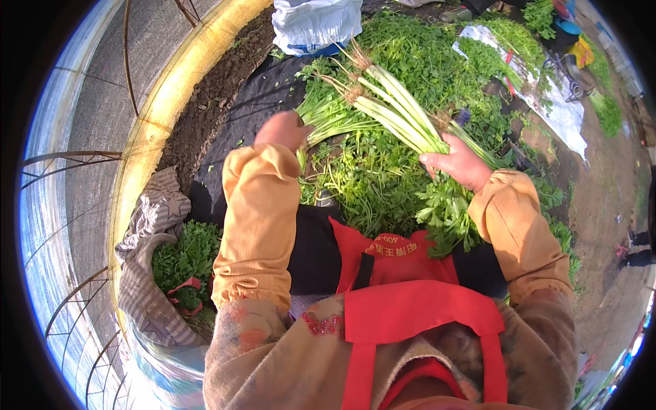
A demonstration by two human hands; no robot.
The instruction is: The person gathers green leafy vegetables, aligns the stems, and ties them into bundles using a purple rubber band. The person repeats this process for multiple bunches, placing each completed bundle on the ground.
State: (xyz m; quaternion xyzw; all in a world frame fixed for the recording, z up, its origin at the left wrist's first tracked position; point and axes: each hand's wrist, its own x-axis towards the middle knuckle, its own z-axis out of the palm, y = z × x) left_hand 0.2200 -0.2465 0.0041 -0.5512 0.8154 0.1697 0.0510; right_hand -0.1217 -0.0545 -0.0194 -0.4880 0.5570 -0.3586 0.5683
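Observation:
My right hand (458, 163) is closed around a bunch of celery (397, 110). The bunch's pale stalks slant up and left to brown, stringy roots. Its leafy tops hang below my fist, over the red apron (392, 256). My left hand (281, 130) is blurred, with its fingers curled at the near ends of some green celery stalks (343, 123) lying on the pile. Whether it grips any of them is hidden. A broad heap of celery leaves (379, 179) covers the ground before me, between and beyond my hands.
A white sack (316, 25) stands at the far end of the dark ground sheet (256, 113). On the left, greens (187, 256) fill a container draped with striped cloth (154, 307). More celery lies on a white sheet (556, 110) at right. Another person's shoe (456, 14) shows at the top.

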